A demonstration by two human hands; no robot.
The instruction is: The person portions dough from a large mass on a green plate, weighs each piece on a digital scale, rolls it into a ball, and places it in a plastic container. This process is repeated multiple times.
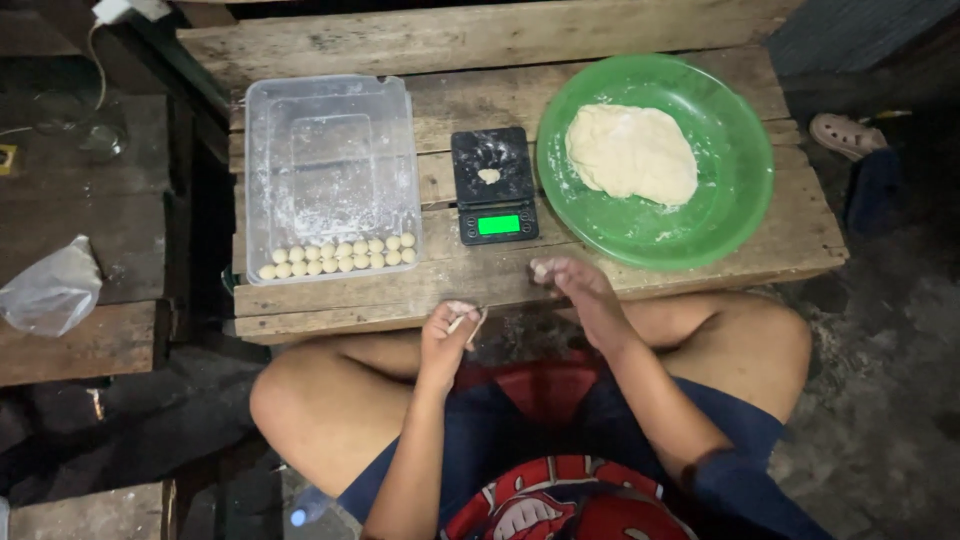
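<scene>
Left hand [452, 325]: pinches a small dough bit [462, 320] over the lap, just off the desk [640, 275] edge.
Right hand [570, 283]: fingers curled on another scrap, near the scale [494, 185].
Green bowl [735, 130]: holds the dough mass [630, 153] within right-hand reach.
Clear tub [330, 170]: rolled balls [338, 256] rowed along its near wall.

The small dough piece [462, 322] is pale cream and thin, pinched between the fingers of the left hand [447, 337], just in front of the near edge of the wooden table [620, 275]. A second dough bit [541, 270], pale and rounded, sits at the fingertips of the right hand [580, 292], directly above that same table edge. The two pieces are near each other but apart. Exact shape of either piece cannot be determined.
</scene>
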